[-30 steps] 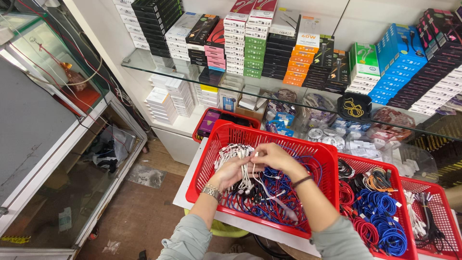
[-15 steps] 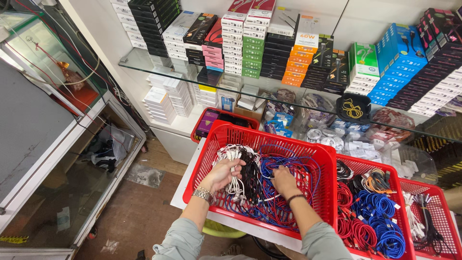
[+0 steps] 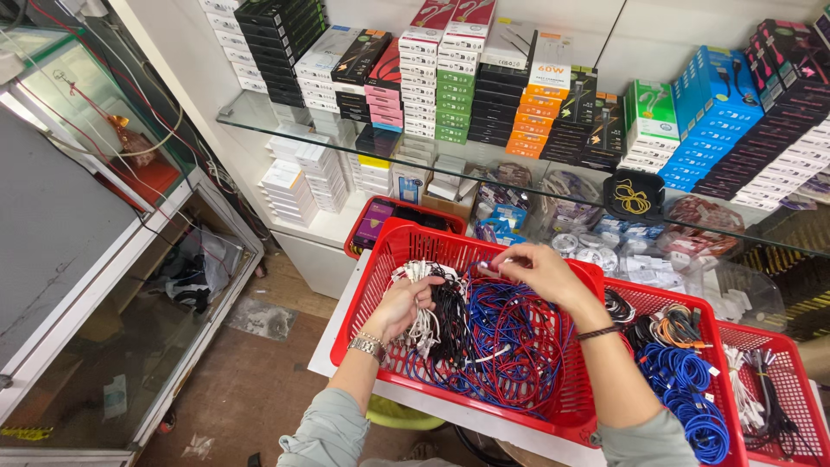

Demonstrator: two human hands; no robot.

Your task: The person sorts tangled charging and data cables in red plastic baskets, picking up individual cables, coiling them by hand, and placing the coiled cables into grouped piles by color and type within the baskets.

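1. Down in the red basket (image 3: 385, 259), the left hand (image 3: 405, 304) grips a bundle of white cables (image 3: 422, 327).
2. Higher up, the right hand (image 3: 540, 270) pinches a cable end — blue and red cables (image 3: 519, 346) lie tangled beneath.

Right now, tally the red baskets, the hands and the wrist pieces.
Red baskets: 4
Hands: 2, left hand gripping white cables, right hand pinching a cable end
Metal watch: 1
Dark wristband: 1
Total: 8
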